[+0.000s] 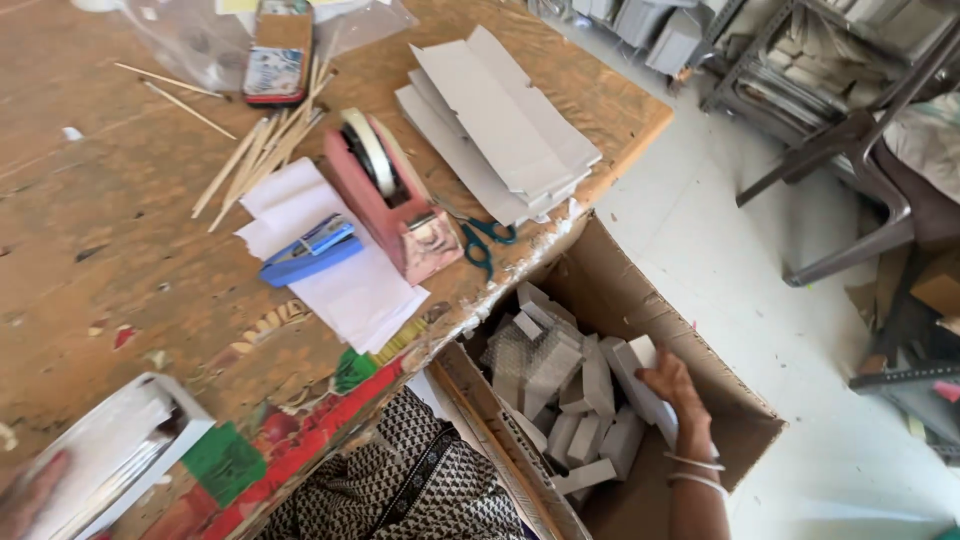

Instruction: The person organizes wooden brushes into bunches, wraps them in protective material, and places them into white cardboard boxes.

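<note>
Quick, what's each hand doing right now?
Left hand: blurred at the frame's corner by a white tray; grip cannot be told.
Right hand: closed on a white block in the cardboard box.

Worn wooden table [90,230]: pink tape dispenser [395,200], blue stapler [310,252], scissors [483,240], sticks [255,160], folded cardboard [500,125].

Small boxes [585,400] crowding carton [740,410]

Left hand [30,495] blurred, cut off at bottom-left corner.
</note>
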